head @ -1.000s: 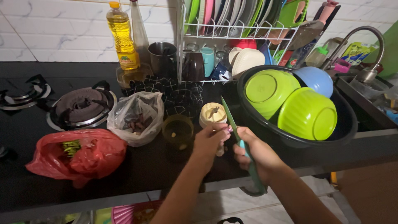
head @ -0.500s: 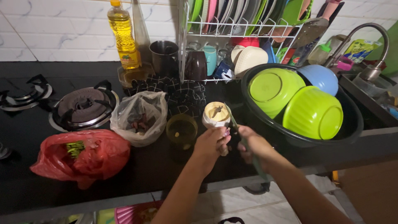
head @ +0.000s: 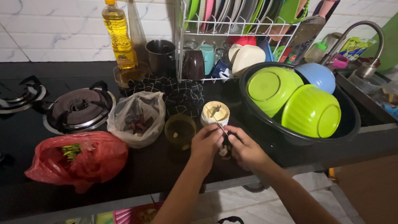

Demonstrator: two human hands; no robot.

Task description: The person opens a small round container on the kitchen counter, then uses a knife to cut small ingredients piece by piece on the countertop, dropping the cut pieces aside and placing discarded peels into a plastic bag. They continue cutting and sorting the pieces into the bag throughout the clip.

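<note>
Both hands meet over the black desk [head: 137, 174]. The left hand [head: 207, 143] pinches something small (too tiny to name), steadying it. The right hand [head: 244, 149] has its fingers wrapped around a thin knife [head: 219, 124], tip near the cream jar [head: 214, 113].

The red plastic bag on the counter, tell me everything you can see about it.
The red plastic bag is thin, crinkled, glossy plastic, lying slumped on its side on the black counter, near its front edge. Its mouth gapes at the top, showing green stalks inside. It sits before the gas burner, beside the clear plastic bag, possibly touching it. Neither hand touches it.
</note>
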